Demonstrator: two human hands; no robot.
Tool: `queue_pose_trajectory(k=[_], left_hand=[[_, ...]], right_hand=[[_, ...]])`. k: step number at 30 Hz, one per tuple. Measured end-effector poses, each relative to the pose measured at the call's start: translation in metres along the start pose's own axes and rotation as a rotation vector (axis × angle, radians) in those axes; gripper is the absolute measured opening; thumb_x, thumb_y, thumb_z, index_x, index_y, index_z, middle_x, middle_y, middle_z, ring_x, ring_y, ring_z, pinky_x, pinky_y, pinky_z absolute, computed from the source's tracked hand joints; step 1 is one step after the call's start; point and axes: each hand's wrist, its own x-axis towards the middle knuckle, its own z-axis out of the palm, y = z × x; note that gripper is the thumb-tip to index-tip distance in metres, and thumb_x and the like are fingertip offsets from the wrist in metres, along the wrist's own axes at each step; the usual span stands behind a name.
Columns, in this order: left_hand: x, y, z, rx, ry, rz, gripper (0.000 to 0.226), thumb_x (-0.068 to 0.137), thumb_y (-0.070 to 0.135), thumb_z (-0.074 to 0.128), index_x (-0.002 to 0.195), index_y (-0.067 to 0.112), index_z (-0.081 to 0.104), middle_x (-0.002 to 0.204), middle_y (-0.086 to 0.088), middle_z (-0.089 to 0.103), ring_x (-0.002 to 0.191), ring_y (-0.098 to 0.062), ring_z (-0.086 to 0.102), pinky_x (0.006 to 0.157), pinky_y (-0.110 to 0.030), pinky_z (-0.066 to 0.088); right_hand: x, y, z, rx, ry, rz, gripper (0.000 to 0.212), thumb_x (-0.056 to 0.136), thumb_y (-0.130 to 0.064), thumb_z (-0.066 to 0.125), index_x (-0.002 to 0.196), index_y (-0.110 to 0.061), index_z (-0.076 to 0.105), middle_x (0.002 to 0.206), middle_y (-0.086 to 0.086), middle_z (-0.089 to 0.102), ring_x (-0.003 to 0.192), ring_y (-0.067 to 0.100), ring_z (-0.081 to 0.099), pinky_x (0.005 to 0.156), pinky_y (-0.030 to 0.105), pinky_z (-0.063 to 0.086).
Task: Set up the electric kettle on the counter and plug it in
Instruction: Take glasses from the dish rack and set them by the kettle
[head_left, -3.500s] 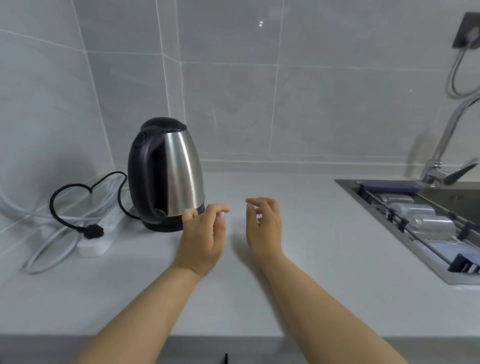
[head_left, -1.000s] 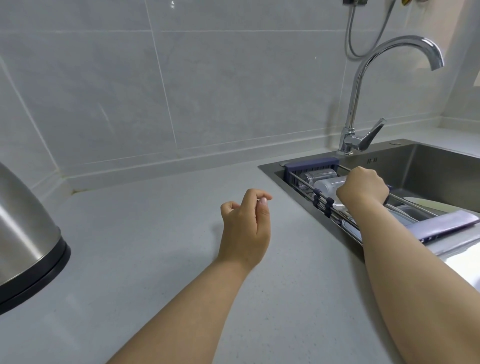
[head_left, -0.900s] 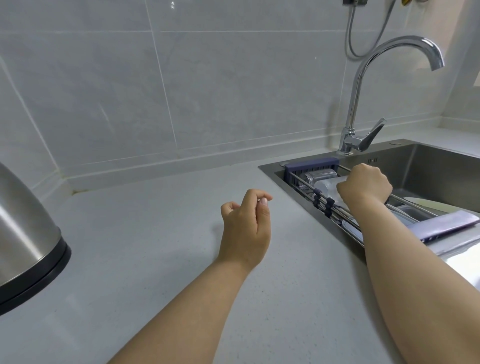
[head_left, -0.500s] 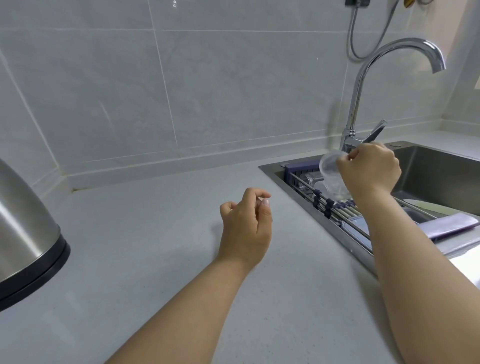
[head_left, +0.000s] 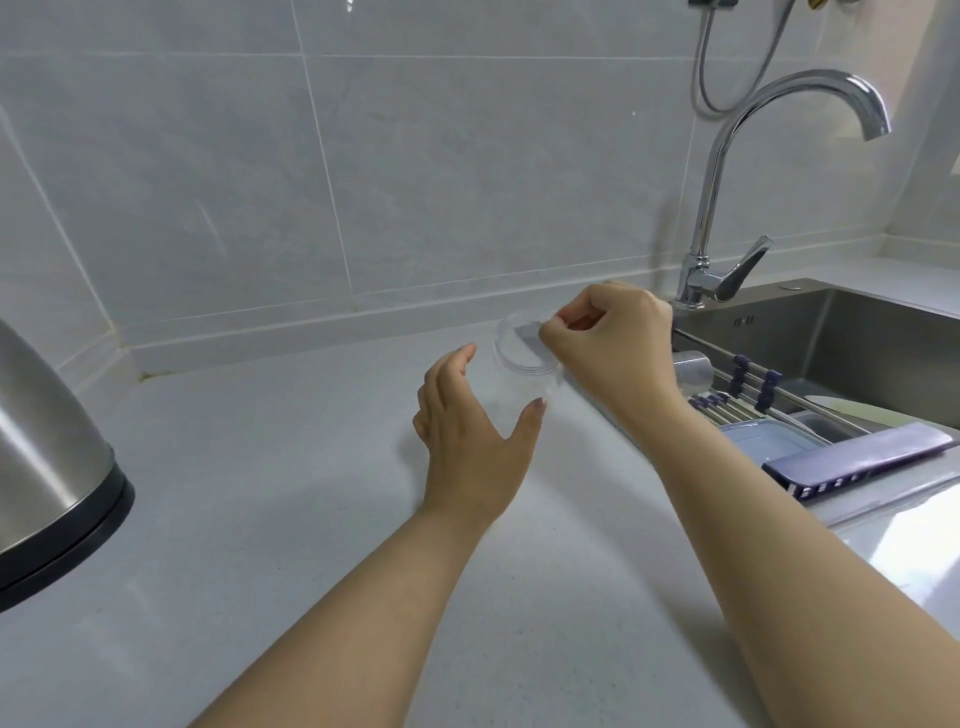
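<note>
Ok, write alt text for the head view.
A person's right hand pinches the rim of a clear plastic cup above a grey counter, while the open left hand reaches for it. A steel kettle stands far left; a sink with faucet lies right.

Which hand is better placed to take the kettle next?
Left. The left hand is open beside the clear cup and nearer the kettle at far left. The right hand pinches the cup's rim, over by the sink.
</note>
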Motion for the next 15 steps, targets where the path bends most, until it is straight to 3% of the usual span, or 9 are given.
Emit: queue_pose_trajectory(k=[9,12,15], left_hand=[[0.001,0.001,0.0,-0.055,0.007,-0.063,0.071,0.076,0.043,0.075,0.132,0.023,0.035,0.133,0.011,0.04,0.123,-0.007,0.037,0.107,-0.028,0.021],[0.001,0.0,-0.003,-0.076,0.064,-0.07,0.07,0.075,0.045,0.075,0.129,0.023,0.038,0.129,0.012,0.043,0.121,-0.007,0.04,0.107,-0.03,0.023],[0.0,-0.001,-0.006,-0.081,0.12,-0.075,0.068,0.075,0.044,0.075,0.129,0.023,0.039,0.128,0.011,0.045,0.12,-0.009,0.043,0.108,-0.035,0.027]], right_hand=[[-0.008,-0.006,0.005,0.21,-0.135,0.03,0.01,0.074,-0.012,0.07,0.066,-0.015,0.069,0.068,-0.006,0.069,0.064,0.009,0.064,0.068,0.024,0.057],[-0.016,-0.003,0.011,0.339,-0.098,-0.042,0.005,0.086,-0.022,0.067,0.086,-0.018,0.069,0.084,-0.002,0.069,0.077,0.011,0.065,0.072,0.024,0.054],[-0.031,0.005,0.026,0.393,-0.175,-0.056,0.041,0.088,-0.04,0.061,0.121,-0.018,0.055,0.111,-0.002,0.059,0.099,0.011,0.059,0.083,0.023,0.049]])
